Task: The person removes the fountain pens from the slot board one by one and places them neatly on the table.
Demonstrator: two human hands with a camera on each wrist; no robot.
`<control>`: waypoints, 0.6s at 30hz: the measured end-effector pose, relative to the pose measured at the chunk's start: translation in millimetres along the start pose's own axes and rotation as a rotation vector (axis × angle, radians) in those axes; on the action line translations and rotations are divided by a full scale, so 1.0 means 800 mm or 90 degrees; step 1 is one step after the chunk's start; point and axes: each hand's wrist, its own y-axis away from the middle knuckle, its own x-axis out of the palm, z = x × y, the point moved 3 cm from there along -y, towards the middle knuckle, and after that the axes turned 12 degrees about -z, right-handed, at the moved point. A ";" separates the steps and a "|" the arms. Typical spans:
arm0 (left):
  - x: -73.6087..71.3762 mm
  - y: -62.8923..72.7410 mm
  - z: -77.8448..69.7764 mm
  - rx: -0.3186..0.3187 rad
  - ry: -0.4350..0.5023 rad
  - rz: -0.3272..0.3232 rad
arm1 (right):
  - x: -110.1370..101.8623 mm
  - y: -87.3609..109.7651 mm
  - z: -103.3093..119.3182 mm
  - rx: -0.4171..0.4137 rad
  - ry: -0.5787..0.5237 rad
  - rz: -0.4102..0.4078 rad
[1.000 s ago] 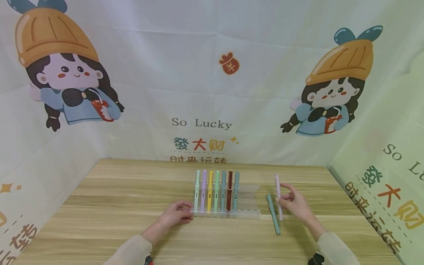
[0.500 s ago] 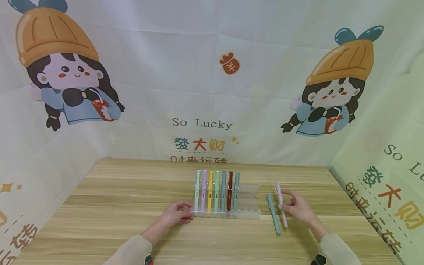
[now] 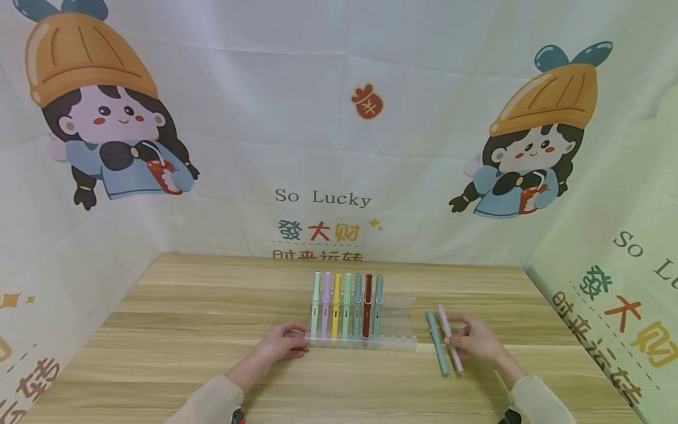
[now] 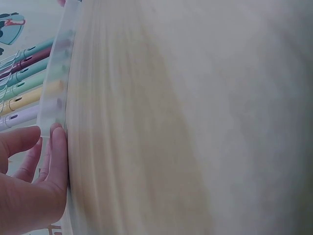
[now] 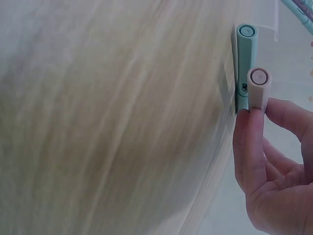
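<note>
My right hand (image 3: 477, 340) pinches a pale pink pen (image 3: 443, 320) between thumb and fingers, at the right of the table. The pen tilts, its lower end toward me. Just left of it a teal pen (image 3: 436, 344) lies on the wood, and in the right wrist view the pink pen (image 5: 258, 90) partly covers that teal pen (image 5: 246, 54). My left hand (image 3: 281, 343) holds the left end of a clear pen rack (image 3: 397, 343), thumb and fingers about its corner (image 4: 53, 115). Several pens stand side by side in the rack, including a yellow pen (image 3: 336, 306) and a dark red pen (image 3: 368, 309).
Notches (image 3: 405, 337) without pens show at the rack's right end. The wooden table (image 3: 212, 306) extends around it. A printed cloth (image 3: 318, 147) hangs behind the table and along both sides.
My right hand has brought the pink pen toward me and lower, tilting it so that it runs roughly alongside the teal pen. My left hand and the rack have stayed put.
</note>
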 end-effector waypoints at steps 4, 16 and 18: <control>0.000 0.000 0.001 -0.002 0.001 -0.001 | 0.001 0.001 -0.002 0.001 0.030 -0.005; 0.000 -0.001 0.002 -0.001 0.006 -0.002 | 0.003 -0.004 -0.009 0.034 0.095 -0.028; 0.001 -0.001 0.001 0.000 0.006 -0.002 | 0.004 -0.005 -0.011 0.037 0.094 -0.027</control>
